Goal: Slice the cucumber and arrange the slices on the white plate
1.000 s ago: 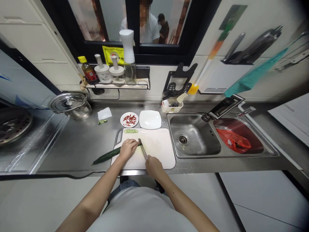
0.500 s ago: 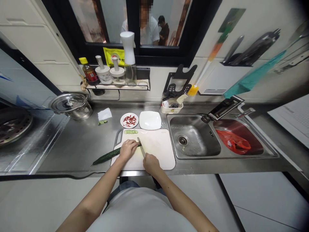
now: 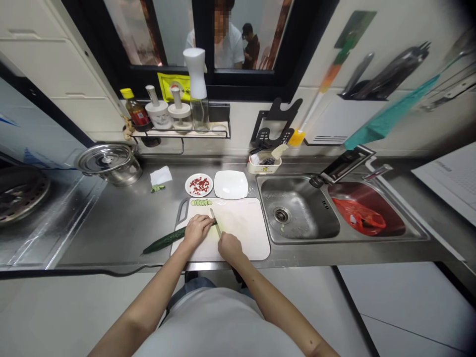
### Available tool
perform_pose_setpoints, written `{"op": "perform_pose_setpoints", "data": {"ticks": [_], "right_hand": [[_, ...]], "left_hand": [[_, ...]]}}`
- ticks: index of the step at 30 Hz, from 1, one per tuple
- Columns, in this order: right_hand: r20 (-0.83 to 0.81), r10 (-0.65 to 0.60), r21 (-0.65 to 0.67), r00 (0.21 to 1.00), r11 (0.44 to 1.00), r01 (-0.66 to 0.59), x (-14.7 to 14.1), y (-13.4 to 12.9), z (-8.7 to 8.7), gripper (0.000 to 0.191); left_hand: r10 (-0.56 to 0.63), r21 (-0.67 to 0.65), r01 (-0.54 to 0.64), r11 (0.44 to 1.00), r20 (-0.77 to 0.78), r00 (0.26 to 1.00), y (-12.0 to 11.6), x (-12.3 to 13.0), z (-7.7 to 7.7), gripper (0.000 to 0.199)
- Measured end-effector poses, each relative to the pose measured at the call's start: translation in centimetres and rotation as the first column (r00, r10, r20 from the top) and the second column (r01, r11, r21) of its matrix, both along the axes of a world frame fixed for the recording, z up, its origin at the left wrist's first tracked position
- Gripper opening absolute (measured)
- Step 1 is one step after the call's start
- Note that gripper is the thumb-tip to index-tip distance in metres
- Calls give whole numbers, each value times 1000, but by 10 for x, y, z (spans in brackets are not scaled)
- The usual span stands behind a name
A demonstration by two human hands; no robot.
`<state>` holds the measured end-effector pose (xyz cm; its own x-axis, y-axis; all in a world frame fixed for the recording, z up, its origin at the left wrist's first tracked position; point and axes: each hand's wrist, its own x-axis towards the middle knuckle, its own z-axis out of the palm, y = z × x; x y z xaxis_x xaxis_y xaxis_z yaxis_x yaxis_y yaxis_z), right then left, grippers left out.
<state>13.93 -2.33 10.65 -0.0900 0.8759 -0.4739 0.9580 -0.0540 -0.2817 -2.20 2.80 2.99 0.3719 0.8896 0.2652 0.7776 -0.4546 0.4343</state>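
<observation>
1 cucumber [image 3: 162, 242], across the left edge of 1 white board [image 3: 247, 228] near the counter's [image 3: 111, 218] front edge; our left grip [image 3: 198, 231] curled firmly over it. 1 knife [image 3: 216, 224], blade by its right end, our right grip [image 3: 229, 248] closed around it.

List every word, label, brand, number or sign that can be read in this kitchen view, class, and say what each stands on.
None can be read with certainty.
Bottle: red label, print too small.
Yellow packet: dark marks, partly hidden and too blurred.
Board: faint mark near its far right corner, too small.
Paper sheet: printed lines, too blurred.
</observation>
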Motion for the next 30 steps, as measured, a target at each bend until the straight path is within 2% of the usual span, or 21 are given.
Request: {"op": "perform_pose_setpoints", "data": {"ticks": [12, 19, 26, 30], "right_hand": [[30, -17, -55, 999, 998, 19, 5, -18, 6, 31], [39, -19, -56, 999, 998, 22, 1, -12, 7, 34], [30, -17, -21, 999, 1000, 18, -10, 2, -3, 31], [45, -23, -34, 999, 999, 25, -9, -3, -3, 31]], "left_hand": [[11, -36, -10, 999, 34, 999, -1, 2, 9, 24], [18, -33, -16, 999, 46, 999, -2, 3, 8, 24], [2, -28, -1, 1000, 27, 1000, -1, 0, 4, 24], [-4, -29, 5, 1000, 26, 1000, 0, -1, 3, 23]]}}
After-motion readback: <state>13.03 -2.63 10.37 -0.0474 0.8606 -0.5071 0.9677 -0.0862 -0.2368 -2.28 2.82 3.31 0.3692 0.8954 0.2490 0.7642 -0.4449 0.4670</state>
